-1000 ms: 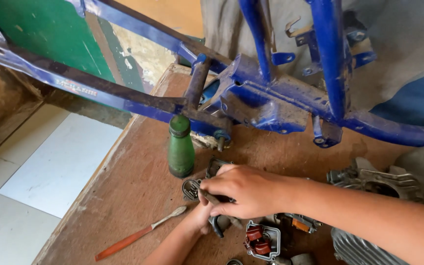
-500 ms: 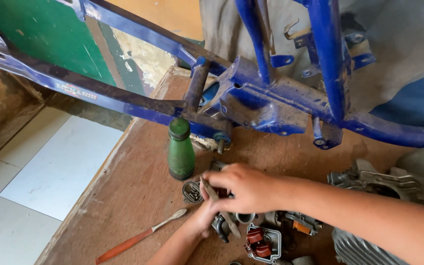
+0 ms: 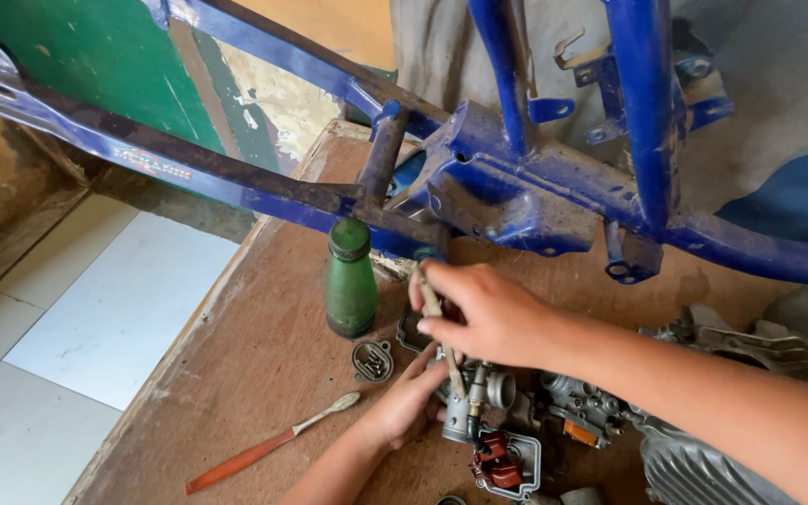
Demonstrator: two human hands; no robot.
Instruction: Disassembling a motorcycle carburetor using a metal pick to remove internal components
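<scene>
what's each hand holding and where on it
Right hand grips a slim tool by its upper handle end, tip down into the carburetor. Left hand steadies the carburetor by its left side.

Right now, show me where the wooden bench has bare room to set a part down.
Bare wood lies left of the green glass bottle and above the orange-handled toothbrush, along the wooden bench edge. It is crowded right of the bottle, around both hands and the grey metal carburettor.
</scene>
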